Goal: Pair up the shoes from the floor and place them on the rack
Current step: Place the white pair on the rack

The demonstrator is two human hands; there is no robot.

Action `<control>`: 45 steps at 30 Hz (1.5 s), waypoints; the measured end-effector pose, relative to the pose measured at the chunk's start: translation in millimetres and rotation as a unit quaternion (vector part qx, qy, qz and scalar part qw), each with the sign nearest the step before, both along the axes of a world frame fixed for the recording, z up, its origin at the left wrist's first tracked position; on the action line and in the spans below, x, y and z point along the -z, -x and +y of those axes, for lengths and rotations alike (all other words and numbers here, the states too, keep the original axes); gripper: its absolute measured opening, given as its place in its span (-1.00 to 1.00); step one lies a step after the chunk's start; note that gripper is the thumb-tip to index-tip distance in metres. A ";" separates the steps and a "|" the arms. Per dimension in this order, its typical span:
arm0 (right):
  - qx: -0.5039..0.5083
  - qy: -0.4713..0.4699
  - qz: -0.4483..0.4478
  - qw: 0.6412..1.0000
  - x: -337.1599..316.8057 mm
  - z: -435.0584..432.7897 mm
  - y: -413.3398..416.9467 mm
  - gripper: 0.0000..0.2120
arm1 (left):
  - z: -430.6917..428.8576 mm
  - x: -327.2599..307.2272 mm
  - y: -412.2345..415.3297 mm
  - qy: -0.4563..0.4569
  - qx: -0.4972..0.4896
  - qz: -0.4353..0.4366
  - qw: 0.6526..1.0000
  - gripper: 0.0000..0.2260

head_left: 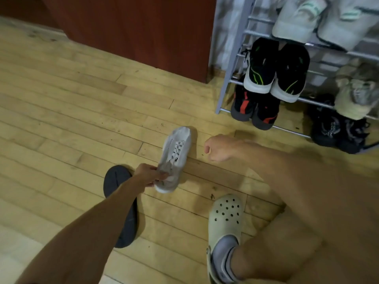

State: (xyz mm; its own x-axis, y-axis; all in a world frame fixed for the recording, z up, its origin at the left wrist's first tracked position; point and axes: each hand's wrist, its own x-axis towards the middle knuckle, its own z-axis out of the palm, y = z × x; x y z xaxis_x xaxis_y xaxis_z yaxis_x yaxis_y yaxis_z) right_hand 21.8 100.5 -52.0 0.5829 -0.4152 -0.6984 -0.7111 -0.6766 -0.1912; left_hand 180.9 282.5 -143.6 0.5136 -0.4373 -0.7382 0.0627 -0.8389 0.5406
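Head view: we see a wood floor (61, 111) filling most of the shot, with a red-brown cabinet (133, 31) at the top. A grey metal rack (226, 83) stands at the top right, beside the cabinet. On the rack:
- top tier: white pair (320, 19)
- middle tier: black-green pair (276, 72) at the left, toes toward us, and a beige shoe (356, 93) at the right
- bottom tier: black-red pair (254, 109) at the left, and a black pair (336, 132) at the right

A dark shoe (114, 181) lies flat on the floor at centre left, partly under the left forearm. A pale clog (224, 218) is on the person's foot at the lower right, over a grey sock.

The grey sneaker (176, 152) is mid-frame near the rack's foot, with its toe pointing toward the rack. We cannot tell whether it touches the floor.

The left hand (148, 175) grips the sneaker's heel end, fingers curled round it. The right hand (215, 148) hangs just right of the sneaker, apart from it, with fingers loosely curled and holding nothing.
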 end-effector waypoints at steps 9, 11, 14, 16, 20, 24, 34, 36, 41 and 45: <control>-0.033 -0.017 -0.074 0.997 -112.5 38.0 13.0 -0.47 | 4.0 -164.8 10.4 0.219 -0.018 -0.053 0.974 -0.78; 0.052 -0.084 -0.146 0.984 -141.3 46.6 20.6 -0.34 | 5.8 -195.9 21.6 0.263 -0.032 -0.047 0.963 -0.78; 0.139 -0.142 -0.267 0.943 -183.1 53.7 37.7 -0.30 | 2.6 -237.8 41.8 0.315 -0.029 -0.047 0.948 -0.75; 0.152 -0.134 -0.336 0.920 -207.2 52.4 55.0 -0.43 | -5.2 -263.7 60.3 0.341 -0.022 -0.048 0.939 -0.76; 0.179 -0.119 -0.405 0.889 -244.5 29.3 108.6 -0.64 | -35.6 -311.7 109.5 0.386 0.032 -0.062 0.920 -0.74; 0.241 -0.093 -0.456 0.852 -272.4 -1.4 184.4 -0.69 | -80.8 -343.5 171.3 0.392 0.086 -0.068 0.914 -0.76; 0.388 0.002 -0.453 0.803 -273.0 -51.8 399.2 -0.81 | -185.1 -363.5 364.7 0.373 0.191 -0.020 0.908 -0.80; 0.433 0.046 -0.420 0.796 -256.5 -58.0 447.7 -0.85 | -200.9 -353.3 401.7 0.360 0.209 0.004 0.909 -0.85; 0.542 0.067 -0.311 0.778 -190.4 -66.3 553.5 -0.72 | -237.3 -317.8 481.3 0.303 0.265 0.056 0.913 -0.81; 0.600 0.020 -0.253 0.759 -132.9 -68.1 599.3 -0.70 | -252.5 -267.5 535.2 0.227 0.294 0.089 0.924 -0.65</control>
State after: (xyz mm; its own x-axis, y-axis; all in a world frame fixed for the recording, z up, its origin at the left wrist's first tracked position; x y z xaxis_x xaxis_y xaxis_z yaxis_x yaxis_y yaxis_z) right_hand -577.5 32.4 80.8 -0.0419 -0.8742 -0.4838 -0.6619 0.3870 -0.6420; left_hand -354.3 30.0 123.9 -0.0239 -0.8876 -0.4600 -0.2097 -0.4454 0.8704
